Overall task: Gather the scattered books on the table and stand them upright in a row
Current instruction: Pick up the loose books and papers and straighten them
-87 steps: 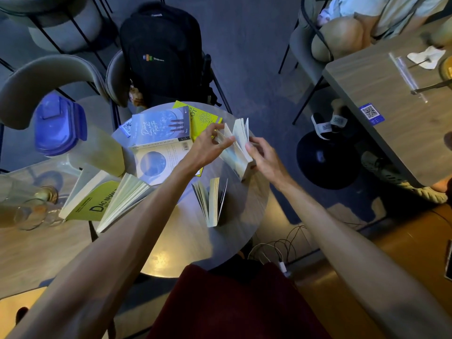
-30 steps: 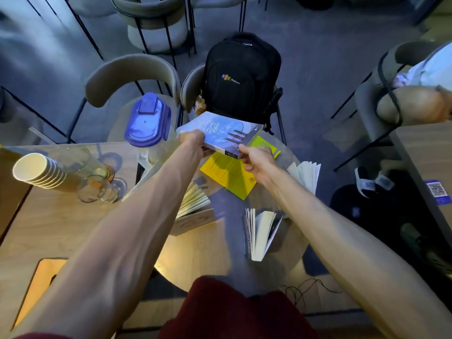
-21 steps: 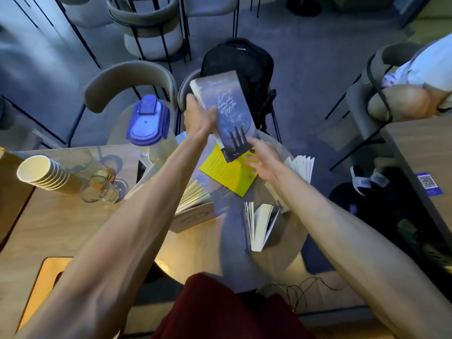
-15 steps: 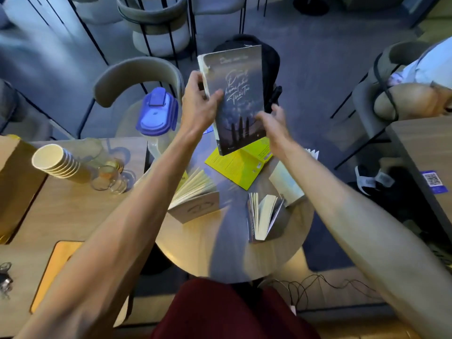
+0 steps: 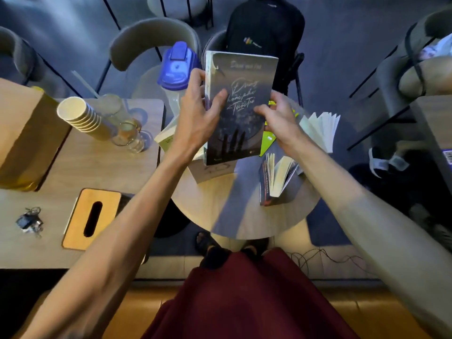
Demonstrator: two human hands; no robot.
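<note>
I hold a dark blue book [image 5: 241, 94] upright above the round table [image 5: 232, 211], cover facing me. My left hand [image 5: 198, 118] grips its spine edge with the thumb on the cover; my right hand [image 5: 278, 116] holds its right edge. Below stand two books with pages fanned: a dark-covered one [image 5: 275, 177] near the middle and a white one [image 5: 320, 130] at the right. A white book [image 5: 210, 171] stands under the held book, partly hidden. A yellow-green book [image 5: 267, 140] lies flat behind my right hand, and a cream book [image 5: 166, 138] shows left of my left wrist.
A wooden table [image 5: 97, 162] at the left carries stacked paper cups [image 5: 78, 116], glasses [image 5: 127, 135], a tissue box [image 5: 91, 218], keys [image 5: 28, 221] and a brown box [image 5: 27, 135]. A blue-lidded jug [image 5: 177, 67], chairs and a black backpack [image 5: 264, 37] stand behind. Cables lie on the floor.
Both hands left the fanned standing book, picked the blue book up off the table and turned it upright facing me. The view has tilted down and to the left.
</note>
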